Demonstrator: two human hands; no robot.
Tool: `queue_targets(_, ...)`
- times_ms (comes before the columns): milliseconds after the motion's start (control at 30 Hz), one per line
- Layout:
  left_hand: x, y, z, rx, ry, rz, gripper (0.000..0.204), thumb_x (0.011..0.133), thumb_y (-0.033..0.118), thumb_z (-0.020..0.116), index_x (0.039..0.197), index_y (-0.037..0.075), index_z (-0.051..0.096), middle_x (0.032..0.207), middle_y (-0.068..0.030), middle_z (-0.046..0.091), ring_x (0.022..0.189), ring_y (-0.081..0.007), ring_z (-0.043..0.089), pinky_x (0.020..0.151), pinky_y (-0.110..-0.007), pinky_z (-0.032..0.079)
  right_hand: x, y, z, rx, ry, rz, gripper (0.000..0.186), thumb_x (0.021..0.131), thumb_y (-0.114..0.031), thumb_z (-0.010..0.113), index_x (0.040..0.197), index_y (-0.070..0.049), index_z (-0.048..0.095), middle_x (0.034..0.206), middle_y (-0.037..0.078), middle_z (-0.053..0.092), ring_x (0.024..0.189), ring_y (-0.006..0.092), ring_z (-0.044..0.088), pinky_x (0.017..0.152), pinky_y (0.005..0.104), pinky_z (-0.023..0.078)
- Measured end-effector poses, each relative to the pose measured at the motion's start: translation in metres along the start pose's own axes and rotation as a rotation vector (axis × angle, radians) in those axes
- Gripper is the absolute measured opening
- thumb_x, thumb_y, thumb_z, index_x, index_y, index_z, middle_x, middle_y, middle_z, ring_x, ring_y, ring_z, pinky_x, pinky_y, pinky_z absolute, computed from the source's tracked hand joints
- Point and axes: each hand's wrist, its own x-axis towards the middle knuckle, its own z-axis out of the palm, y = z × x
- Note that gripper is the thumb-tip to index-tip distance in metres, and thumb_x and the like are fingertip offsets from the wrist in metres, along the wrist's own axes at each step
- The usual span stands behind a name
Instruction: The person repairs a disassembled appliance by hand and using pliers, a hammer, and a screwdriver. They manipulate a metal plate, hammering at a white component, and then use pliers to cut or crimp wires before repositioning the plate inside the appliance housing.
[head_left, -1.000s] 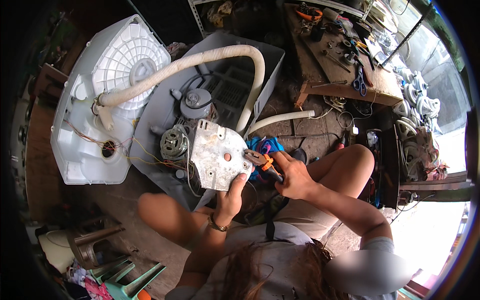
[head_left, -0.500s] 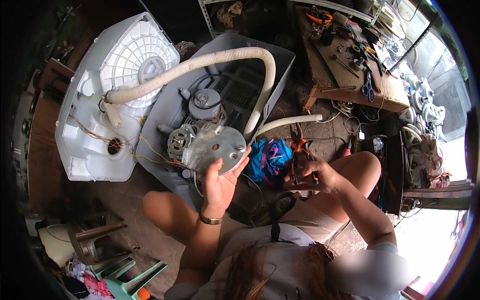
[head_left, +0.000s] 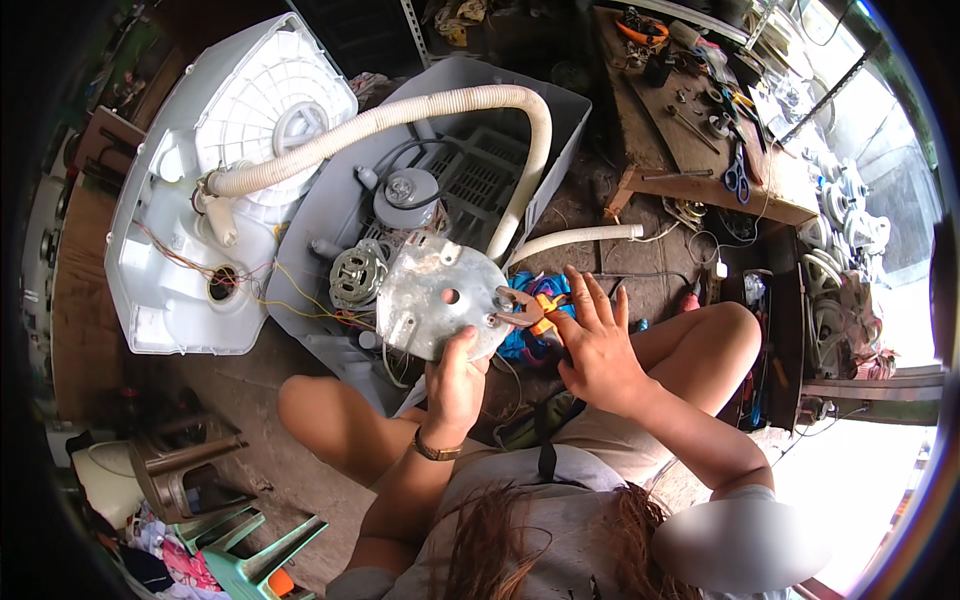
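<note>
My left hand (head_left: 457,392) grips a round, silvery metal plate (head_left: 425,305) by its near edge, with the thumb on top. The plate has a hole in its middle and several smaller fittings. At its right edge, the rusty jaws of orange-handled pliers (head_left: 522,308) sit around a small part near the rim. My right hand (head_left: 607,355) is on the pliers' handles, its fingers stretched out and much of the handles hidden beneath it. Just left of the plate, a motor with a finned metal casing (head_left: 358,277) lies in a grey plastic housing (head_left: 300,245).
A ribbed cream hose (head_left: 400,108) arches from a white plastic tub (head_left: 170,310) over the housing. Loose wires (head_left: 300,300) run between them. Blue cloth (head_left: 530,348) lies under the pliers. A wooden bench (head_left: 660,130) at upper right bears scissors (head_left: 737,178) and tools.
My right hand has brought the pliers left and up to the plate's edge, and its fingers have straightened. The plate has tilted and shifted slightly right in my left hand.
</note>
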Motion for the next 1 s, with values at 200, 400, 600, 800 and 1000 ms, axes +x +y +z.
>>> queue_targets(200, -0.008, -0.003, -0.001, 0.025, -0.007, 0.056, 0.054, 0.089, 0.003, 0.045, 0.139, -0.002, 0.027, 0.134, -0.0183, 0.043, 0.121, -0.0304, 0.049, 0.102, -0.046, 0.042, 0.003, -0.005, 0.013, -0.091, 0.094, -0.025, 0.05, 0.068, -0.012, 0.067, 0.115, -0.005, 0.054, 0.144, 0.025, 0.027, 0.131, 0.0446, 0.031, 0.103, 0.0701, 0.016)
queue_targets(400, -0.016, -0.007, 0.002, 0.05, 0.011, 0.071, 0.052, 0.089, 0.001, 0.042, 0.138, -0.004, 0.027, 0.132, -0.02, 0.044, 0.119, -0.0322, 0.051, 0.102, -0.047, 0.044, 0.009, 0.0, 0.021, -0.007, 0.15, -0.107, 0.033, 0.072, -0.01, 0.061, 0.105, -0.004, 0.06, 0.124, 0.021, 0.047, 0.111, 0.0406, 0.047, 0.099, 0.0594, 0.032)
queue_targets(600, -0.021, -0.018, -0.007, 0.053, -0.004, 0.094, 0.051, 0.089, 0.003, 0.043, 0.137, -0.005, 0.029, 0.131, -0.0208, 0.046, 0.118, -0.0334, 0.051, 0.101, -0.05, 0.044, 0.011, 0.008, 0.023, 0.173, 0.197, -0.178, 0.037, 0.06, -0.006, 0.066, 0.096, -0.002, 0.059, 0.114, 0.019, 0.051, 0.1, 0.0378, 0.05, 0.087, 0.0437, 0.044)
queue_targets(800, -0.023, -0.018, -0.004, 0.072, -0.055, 0.164, 0.047, 0.091, 0.01, 0.042, 0.136, -0.003, 0.035, 0.134, -0.0184, 0.047, 0.121, -0.0341, 0.05, 0.103, -0.053, 0.042, 0.016, 0.014, 0.013, 0.322, 0.278, -0.198, 0.047, 0.057, -0.004, 0.069, 0.1, 0.0, 0.051, 0.108, 0.017, 0.052, 0.094, 0.038, 0.049, 0.084, 0.0423, 0.043)
queue_targets(1000, -0.023, -0.016, -0.009, 0.132, -0.038, 0.131, 0.045, 0.091, 0.007, 0.046, 0.133, -0.005, 0.036, 0.126, -0.0191, 0.052, 0.117, -0.0295, 0.053, 0.1, -0.041, 0.043, 0.015, 0.011, 0.014, 0.39, 0.17, -0.136, 0.057, 0.057, -0.005, 0.069, 0.111, -0.001, 0.049, 0.108, 0.017, 0.051, 0.097, 0.0374, 0.048, 0.086, 0.0426, 0.04)
